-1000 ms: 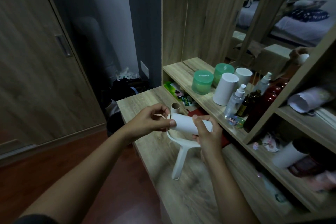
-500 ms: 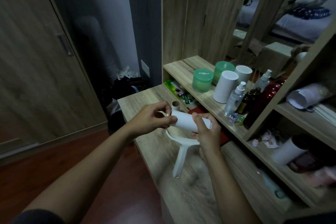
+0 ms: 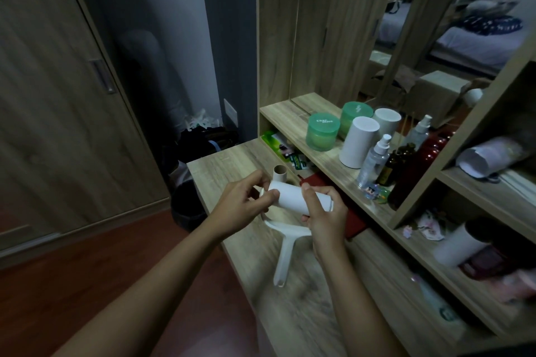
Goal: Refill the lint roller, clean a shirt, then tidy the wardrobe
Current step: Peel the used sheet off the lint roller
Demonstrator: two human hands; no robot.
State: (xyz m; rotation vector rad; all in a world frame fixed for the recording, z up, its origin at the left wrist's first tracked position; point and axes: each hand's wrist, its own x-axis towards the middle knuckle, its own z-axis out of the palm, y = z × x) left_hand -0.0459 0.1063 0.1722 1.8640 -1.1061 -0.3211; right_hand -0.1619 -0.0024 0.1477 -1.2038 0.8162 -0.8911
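The left hand's (image 3: 243,207) thumb and fingertips curl in and pinch the near end of the white refill roll (image 3: 293,200), while the right hand (image 3: 324,219) wraps round its far half, thumb laid on top. The roll lies nearly level above the wooden desk (image 3: 229,166), and the lint roller handle (image 3: 285,253) hangs down below it. A bare cardboard core (image 3: 280,175) stands upright on the desk just behind the hands. On the shelf (image 3: 290,119) beyond stand a lidded green jar (image 3: 322,132) with a pale green fill, a closed white canister (image 3: 359,142), a clear spray bottle (image 3: 374,161), an amber bottle (image 3: 392,166) and a dark red bottle (image 3: 417,166), contents unreadable. A dark bin (image 3: 188,206) sits on the floor beside the desk.
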